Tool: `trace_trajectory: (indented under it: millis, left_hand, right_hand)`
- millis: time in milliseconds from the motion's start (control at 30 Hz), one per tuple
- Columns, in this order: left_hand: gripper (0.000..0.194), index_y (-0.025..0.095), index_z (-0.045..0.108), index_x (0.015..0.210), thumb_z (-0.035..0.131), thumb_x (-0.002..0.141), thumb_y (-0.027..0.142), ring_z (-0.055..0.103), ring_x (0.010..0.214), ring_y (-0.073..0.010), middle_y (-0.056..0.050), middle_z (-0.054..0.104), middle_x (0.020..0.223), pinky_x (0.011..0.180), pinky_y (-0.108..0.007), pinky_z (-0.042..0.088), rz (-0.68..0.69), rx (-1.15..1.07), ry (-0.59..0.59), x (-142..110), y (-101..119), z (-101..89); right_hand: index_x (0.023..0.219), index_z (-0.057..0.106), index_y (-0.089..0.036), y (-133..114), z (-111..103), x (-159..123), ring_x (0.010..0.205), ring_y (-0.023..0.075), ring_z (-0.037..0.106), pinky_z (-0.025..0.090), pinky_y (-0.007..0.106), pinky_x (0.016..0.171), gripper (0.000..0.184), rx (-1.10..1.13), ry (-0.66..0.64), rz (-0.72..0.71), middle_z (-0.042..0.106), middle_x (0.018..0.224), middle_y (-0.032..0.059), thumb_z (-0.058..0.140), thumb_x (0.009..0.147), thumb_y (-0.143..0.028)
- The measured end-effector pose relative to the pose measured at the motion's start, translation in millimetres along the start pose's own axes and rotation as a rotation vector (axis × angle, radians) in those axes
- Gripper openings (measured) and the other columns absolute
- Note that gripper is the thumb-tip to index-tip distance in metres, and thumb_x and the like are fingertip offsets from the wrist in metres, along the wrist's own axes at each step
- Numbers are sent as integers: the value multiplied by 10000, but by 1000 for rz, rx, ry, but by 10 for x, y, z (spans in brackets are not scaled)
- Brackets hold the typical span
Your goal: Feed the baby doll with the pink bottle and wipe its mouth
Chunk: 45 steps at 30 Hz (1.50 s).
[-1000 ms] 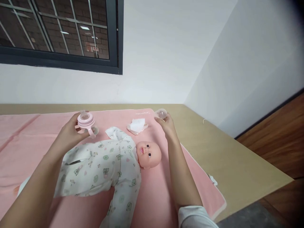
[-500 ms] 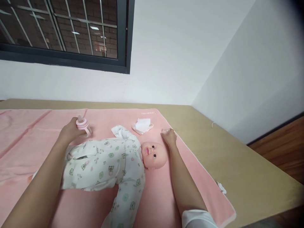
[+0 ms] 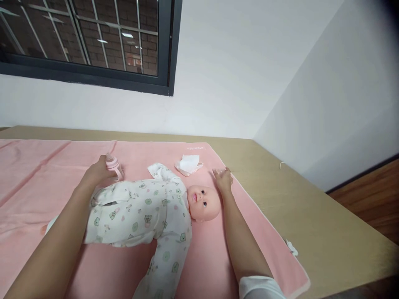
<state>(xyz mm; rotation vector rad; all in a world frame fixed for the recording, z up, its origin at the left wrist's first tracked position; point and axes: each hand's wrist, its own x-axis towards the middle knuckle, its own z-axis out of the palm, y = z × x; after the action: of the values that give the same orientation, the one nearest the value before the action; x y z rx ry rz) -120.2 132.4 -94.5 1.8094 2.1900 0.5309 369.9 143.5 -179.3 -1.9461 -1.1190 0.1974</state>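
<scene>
Lowered since a second ago, the pink-topped clear plastic bottle [image 3: 113, 165] sits gripped in the left hand [image 3: 99, 172] at the pink cloth mat [image 3: 205, 257]; right hand [image 3: 223, 181] surrounds a clear plastic cap [image 3: 221, 170], grip unclear. White-suited doll [image 3: 137, 214] and white tissue packet [image 3: 188, 165] lie between.

Both hands [image 3: 99, 172] [image 3: 223, 180] forward (well apart)

A pale sleeve [image 3: 260, 287] is worn on the right arm [image 3: 241, 238].
Its plain, whitish-grey cloth is finished with a loose, wide hem [image 3: 256, 279]; the left arm [image 3: 57, 238] is seen bare, and the left hand [image 3: 98, 172] and right hand [image 3: 224, 182] are uncovered.
</scene>
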Motion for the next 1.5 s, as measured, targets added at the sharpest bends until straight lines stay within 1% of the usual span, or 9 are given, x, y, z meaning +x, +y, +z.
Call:
trace_trajectory:
  millis: [333, 533, 667, 767, 867, 967, 1067, 1300, 1500]
  left_hand:
    - [974, 136, 83, 1522, 691, 777, 298, 578, 1169, -303, -182, 540, 1355, 921, -335, 447, -27, -63, -107, -22, -22, -135]
    - [1088, 97, -4, 1533, 703, 750, 362, 585, 1140, -329, -177, 520, 1390, 825, -346, 476, -31, 30, -66, -100, -42, -383]
    - [918, 104, 123, 1513, 611, 811, 438, 628, 1033, -297, -123, 565, 1361, 666, -322, 473, -41, 76, 130, -276, 104, -569]
    - [545, 181, 447, 1402, 418, 920, 434, 635, 977, -273, -55, 638, 1254, 753, -351, 481, 54, 89, 316, -494, 283, -643]
    - [455, 240, 639, 1218, 313, 952, 413, 620, 1031, -269, -18, 670, 1181, 848, -367, 470, 183, 10, 382, -727, 517, -623]
    - [454, 269, 695, 1099, 333, 942, 493, 635, 1007, -254, -2, 704, 1086, 841, -350, 474, 292, -146, 250, -897, 833, -517]
    - [484, 249, 720, 1026, 378, 912, 574, 643, 976, -257, -35, 706, 1095, 822, -335, 482, 431, -215, 26, -974, 1220, -357]
    - [470, 213, 654, 1189, 330, 950, 456, 585, 1096, -279, -83, 653, 1221, 908, -348, 421, 932, 26, -424, -834, 2051, 168]
    - [517, 147, 703, 959, 360, 911, 531, 613, 921, -259, -116, 702, 1034, 879, -336, 450, 938, 23, -769, -539, 2482, 712]
  right_hand:
    - [1406, 360, -30, 56, 5, 11, 1309, 342, 468, 296, 492, 1105, 790, 68, 23, 12, 500, 1382, 275, 490, 831, -556]
    - [1404, 365, -21, 52, 7, 12, 1293, 343, 478, 304, 461, 1101, 756, 67, 22, 31, 500, 1381, 265, 448, 866, -546]
    - [1371, 394, -31, 46, 4, 0, 1284, 327, 471, 318, 445, 1091, 680, 104, 63, 26, 491, 1379, 259, 415, 889, -510]
    - [1264, 488, -39, 36, -26, -11, 1281, 317, 446, 292, 446, 1108, 568, 94, 221, -54, 512, 1330, 250, 399, 889, -456]
    - [1127, 561, -89, 12, -80, -29, 1225, 281, 471, 336, 428, 1071, 446, 140, 365, -180, 543, 1248, 213, 369, 885, -410]
    - [1020, 586, -131, -26, -115, -74, 986, 209, 570, 459, 339, 877, 357, 246, 321, -270, 583, 1136, 157, 340, 875, -345]
    - [918, 604, -160, -73, -93, -145, 836, 175, 583, 461, 296, 761, 298, 274, 178, -353, 637, 976, 93, 340, 841, -275]
    - [812, 619, -190, -232, 38, -316, 753, 169, 580, 446, 293, 710, 252, 284, -79, -507, 653, 857, 50, 369, 793, -222]
    - [797, 621, -202, -284, 93, -363, 745, 165, 577, 451, 287, 700, 232, 305, -260, -538, 665, 878, 45, 390, 770, -210]
